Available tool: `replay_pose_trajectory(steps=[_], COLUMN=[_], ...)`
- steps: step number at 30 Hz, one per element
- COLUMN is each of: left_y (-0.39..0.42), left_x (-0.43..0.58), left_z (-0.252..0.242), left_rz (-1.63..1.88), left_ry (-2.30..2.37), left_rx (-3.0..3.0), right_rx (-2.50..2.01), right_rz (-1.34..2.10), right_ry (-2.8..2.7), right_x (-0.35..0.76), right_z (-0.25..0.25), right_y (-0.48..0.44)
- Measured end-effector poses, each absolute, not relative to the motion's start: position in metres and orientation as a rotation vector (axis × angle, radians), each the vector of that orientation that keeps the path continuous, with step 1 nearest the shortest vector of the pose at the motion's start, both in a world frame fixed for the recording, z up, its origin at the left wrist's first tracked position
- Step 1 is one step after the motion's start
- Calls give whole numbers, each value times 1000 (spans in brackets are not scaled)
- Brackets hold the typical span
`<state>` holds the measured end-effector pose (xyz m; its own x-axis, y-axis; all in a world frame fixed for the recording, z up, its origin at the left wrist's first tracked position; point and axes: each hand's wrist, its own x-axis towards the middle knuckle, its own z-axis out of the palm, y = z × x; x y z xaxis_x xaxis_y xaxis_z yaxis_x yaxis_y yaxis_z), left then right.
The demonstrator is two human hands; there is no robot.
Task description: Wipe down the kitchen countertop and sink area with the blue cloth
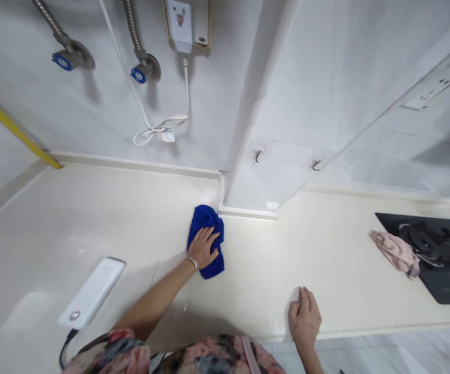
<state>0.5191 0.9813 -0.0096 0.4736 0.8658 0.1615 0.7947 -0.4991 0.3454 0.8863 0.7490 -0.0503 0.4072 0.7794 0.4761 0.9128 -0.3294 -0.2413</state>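
Note:
My left hand [204, 248] lies flat on a blue cloth [205, 224], fingers spread, pressing it onto the cream countertop [131, 218] near the foot of a white wall column [248, 171]. A thin bracelet circles that wrist. My right hand [305, 318] rests palm down on the countertop near its front edge, fingers stretched out and together, holding nothing.
A white power bank [92, 293] with a dark cable lies at the front left. A pink cloth [394, 252] sits on the edge of a black gas hob [439, 280] at the right. Hoses with blue valves [63, 59], a white cord [158, 127] and a socket hang on the wall behind.

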Motion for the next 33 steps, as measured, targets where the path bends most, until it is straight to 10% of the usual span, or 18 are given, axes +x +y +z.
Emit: replay_pose_trajectory(steps=[33], left_y=[1221], left_x=[536], left_z=[-8], left_rz=[520], left_ry=[1700], left_rx=[2312], right_rx=[-2126], right_rz=[-462], right_ry=[-1627], right_x=[909], right_z=[-58], right_y=[745])
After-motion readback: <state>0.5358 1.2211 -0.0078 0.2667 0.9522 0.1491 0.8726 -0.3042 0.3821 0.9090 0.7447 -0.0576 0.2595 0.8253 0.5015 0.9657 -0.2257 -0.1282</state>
